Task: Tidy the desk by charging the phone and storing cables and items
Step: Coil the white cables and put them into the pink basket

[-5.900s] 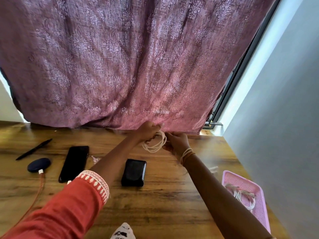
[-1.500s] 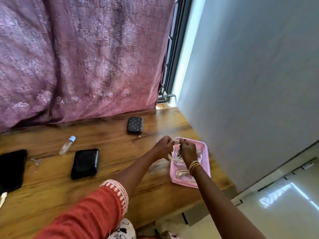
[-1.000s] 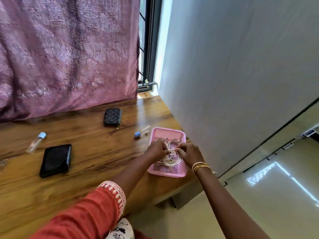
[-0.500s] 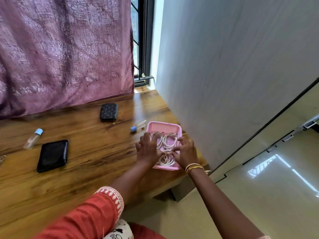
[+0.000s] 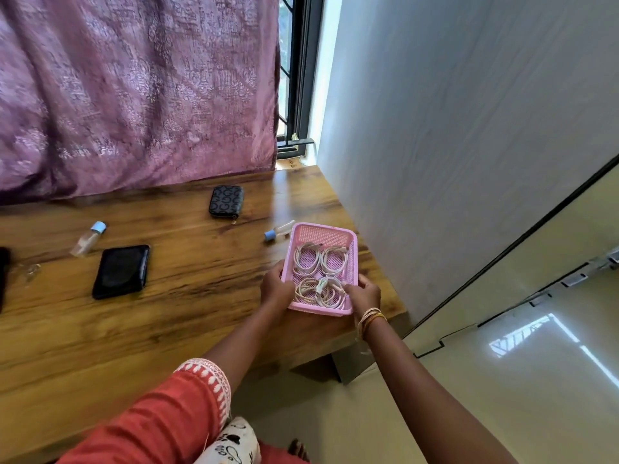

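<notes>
At the tabletop's (image 5: pixel 187 333) right edge, the left hand (image 5: pixel 276 289) and right hand (image 5: pixel 363 293) each grip a near corner of the pink basket (image 5: pixel 323 231), apparently steadying it so the three coiled white cables (image 5: pixel 320 291) stay stowed inside.

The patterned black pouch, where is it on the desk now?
In the head view the patterned black pouch lies at the far side of the desk, just below the curtain, left of and beyond the pink basket.

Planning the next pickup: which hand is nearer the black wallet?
Left. The left hand grips the pink basket on the side facing the black wallet; the right hand is at the far side.
</notes>
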